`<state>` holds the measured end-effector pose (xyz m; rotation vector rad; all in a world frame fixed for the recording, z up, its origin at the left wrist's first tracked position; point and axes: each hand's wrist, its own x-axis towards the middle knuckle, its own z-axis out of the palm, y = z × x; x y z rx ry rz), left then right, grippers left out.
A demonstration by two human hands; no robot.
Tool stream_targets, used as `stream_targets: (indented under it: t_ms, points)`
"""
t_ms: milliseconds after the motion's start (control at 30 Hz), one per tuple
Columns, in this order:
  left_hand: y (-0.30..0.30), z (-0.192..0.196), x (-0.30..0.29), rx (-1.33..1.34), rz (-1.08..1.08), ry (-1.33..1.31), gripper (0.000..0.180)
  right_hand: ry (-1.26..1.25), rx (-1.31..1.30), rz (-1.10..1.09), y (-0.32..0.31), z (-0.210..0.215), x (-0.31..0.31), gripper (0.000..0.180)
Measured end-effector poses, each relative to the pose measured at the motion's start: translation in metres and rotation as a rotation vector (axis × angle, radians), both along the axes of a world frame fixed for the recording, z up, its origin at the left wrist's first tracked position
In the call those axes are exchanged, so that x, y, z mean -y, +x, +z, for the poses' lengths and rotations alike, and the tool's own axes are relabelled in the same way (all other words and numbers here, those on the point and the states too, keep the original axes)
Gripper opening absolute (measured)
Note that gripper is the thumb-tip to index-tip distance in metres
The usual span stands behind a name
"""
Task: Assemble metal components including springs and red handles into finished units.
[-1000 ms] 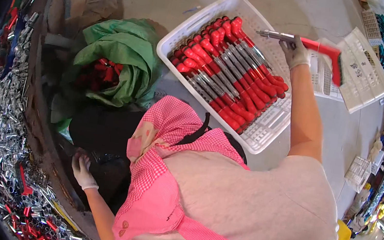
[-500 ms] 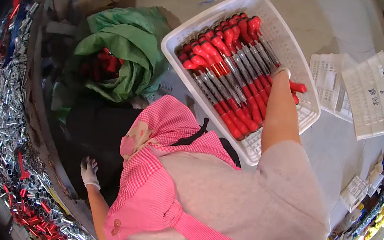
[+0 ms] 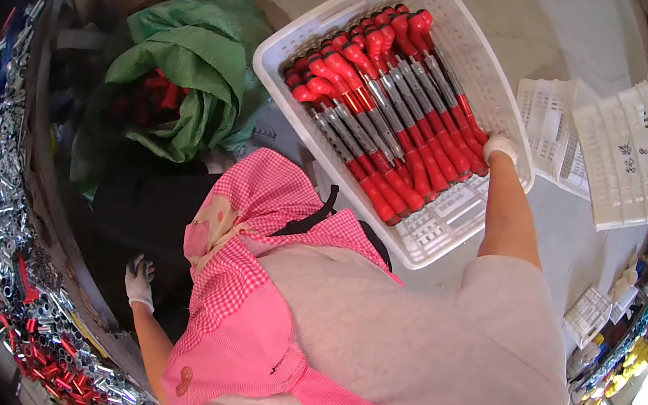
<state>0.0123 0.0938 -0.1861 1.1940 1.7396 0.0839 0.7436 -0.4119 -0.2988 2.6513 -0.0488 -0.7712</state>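
Observation:
In a white plastic crate (image 3: 447, 236) lie several red-handled metal tools (image 3: 402, 118), side by side in a slanted row, with bent red grips at the far end and straight red grips at the near end. My right hand (image 3: 500, 149), in a white glove, is at the crate's right wall against the near grip end of the last tool; its fingers are hidden. Down by my black-clad leg (image 3: 145, 206), my left hand (image 3: 139, 280) wears a white glove with dark fingertips. Its fingers are loosely bent and apart, holding nothing.
A green woven sack (image 3: 223, 64) with red parts (image 3: 157, 96) inside stands left of the crate. Heaps of metal tubes (image 3: 1, 174) and red pieces (image 3: 60, 368) line the left edge. White baskets (image 3: 628, 162) sit on the floor at right.
My right hand has moved from the tools' middle toward their near grip ends at the right. The loose tool there now lies in line with the row. The view has shifted slightly.

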Motion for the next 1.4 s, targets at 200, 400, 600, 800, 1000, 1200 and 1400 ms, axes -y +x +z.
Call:
stream_targets:
  t_ms: [200, 400, 600, 800, 1000, 1200, 1400]
  points:
    - [-0.036, -0.006, 0.018, -0.030, 0.000, 0.035, 0.027, 0.035, -0.245, 0.058, -0.016, 0.029, -0.003, 0.059]
    - [-0.122, -0.052, 0.005, -0.247, -0.189, 0.033, 0.032, 0.322, -0.071, 0.251, -0.042, 0.004, 0.038, 0.046]
    - [-0.120, -0.038, -0.008, -0.175, 0.012, 0.113, 0.035, 0.263, -0.025, 0.384, -0.031, 0.000, 0.049, 0.037]
    - [-0.082, -0.021, 0.006, 0.013, 0.256, 0.108, 0.039, 0.292, -0.214, 0.759, -0.060, 0.037, 0.021, 0.041]
    - [-0.191, -0.057, 0.021, -0.122, 0.231, 0.164, 0.046, 0.281, -0.322, 0.861, -0.089, 0.032, -0.027, 0.047]
    - [-0.135, -0.066, 0.040, -0.494, -0.138, -0.015, 0.054, 0.259, -0.422, 1.030, -0.120, 0.017, -0.006, 0.051]
    - [-0.185, -0.081, 0.062, -0.486, -0.076, 0.086, 0.057, 0.255, -0.734, 1.201, -0.158, 0.016, -0.035, 0.078]
